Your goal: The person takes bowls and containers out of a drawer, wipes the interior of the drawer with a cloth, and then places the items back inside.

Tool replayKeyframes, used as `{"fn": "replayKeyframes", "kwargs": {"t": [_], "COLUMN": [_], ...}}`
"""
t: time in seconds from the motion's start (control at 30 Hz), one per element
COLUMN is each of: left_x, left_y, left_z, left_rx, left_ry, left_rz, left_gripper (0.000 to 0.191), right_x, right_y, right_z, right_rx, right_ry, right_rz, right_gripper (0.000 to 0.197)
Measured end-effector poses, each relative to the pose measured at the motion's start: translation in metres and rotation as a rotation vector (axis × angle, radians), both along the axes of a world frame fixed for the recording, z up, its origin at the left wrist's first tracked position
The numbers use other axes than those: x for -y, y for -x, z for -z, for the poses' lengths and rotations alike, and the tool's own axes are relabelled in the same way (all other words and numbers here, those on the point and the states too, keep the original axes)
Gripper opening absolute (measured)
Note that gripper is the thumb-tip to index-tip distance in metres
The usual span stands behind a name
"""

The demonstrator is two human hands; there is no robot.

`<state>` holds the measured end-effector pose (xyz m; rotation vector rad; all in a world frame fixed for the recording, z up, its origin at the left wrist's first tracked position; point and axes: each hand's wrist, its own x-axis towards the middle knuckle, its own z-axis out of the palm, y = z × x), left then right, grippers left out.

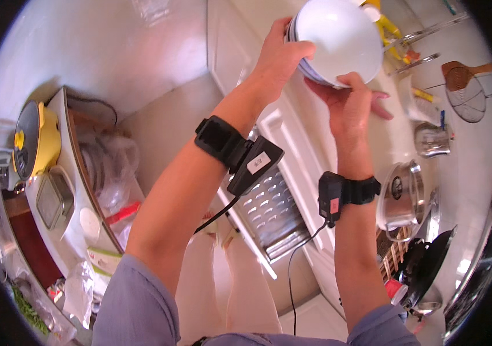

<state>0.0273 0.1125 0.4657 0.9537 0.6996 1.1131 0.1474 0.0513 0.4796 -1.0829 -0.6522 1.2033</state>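
Note:
A stack of white bowls (pixel 336 41) with bluish outer sides is tilted at the top of the head view, its white inside facing me. My left hand (pixel 287 54) grips the stack's left side, the thumb over the rim. At the lower rim my right hand (pixel 349 97) holds the stack, thumb on the edge and fingers beneath. How many bowls are nested cannot be told. Below the hands, an open metal drawer (pixel 272 212) with a dimpled bottom juts from the white cabinet (pixel 293 151).
On the left shelf unit stand a yellow pot (pixel 49 138) with a dark lid and a rectangular container (pixel 55 199). At right are a steel pot (pixel 401 199), a small metal pot (pixel 432 140), a wire strainer (pixel 466 99) and a black wok (pixel 432 268).

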Motion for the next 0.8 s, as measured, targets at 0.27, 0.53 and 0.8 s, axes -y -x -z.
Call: {"fn": "replayKeyframes", "kwargs": {"t": [0.27,0.53,0.8], "left_x": [0.110,0.217,0.248], "left_y": [0.070,0.120,0.074], "left_z": [-0.001,0.102,0.230], "left_rx": [0.090,-0.140,-0.248], "left_ry": [0.068,0.436,0.660], "left_rz": [-0.279,-0.368,-0.226], "left_gripper": [0.068,0.071,0.066], "right_x": [0.079,0.172,0.228], "right_y": [0.072,0.116,0.072], "right_z": [0.008,0.118,0.244], "right_rx": [-0.084,-0.276,-0.405], "right_ry": [0.071,0.484,0.680], "right_rz": [0.092,-0.027,-0.049], "right_gripper": [0.037,0.049,0.048]}}
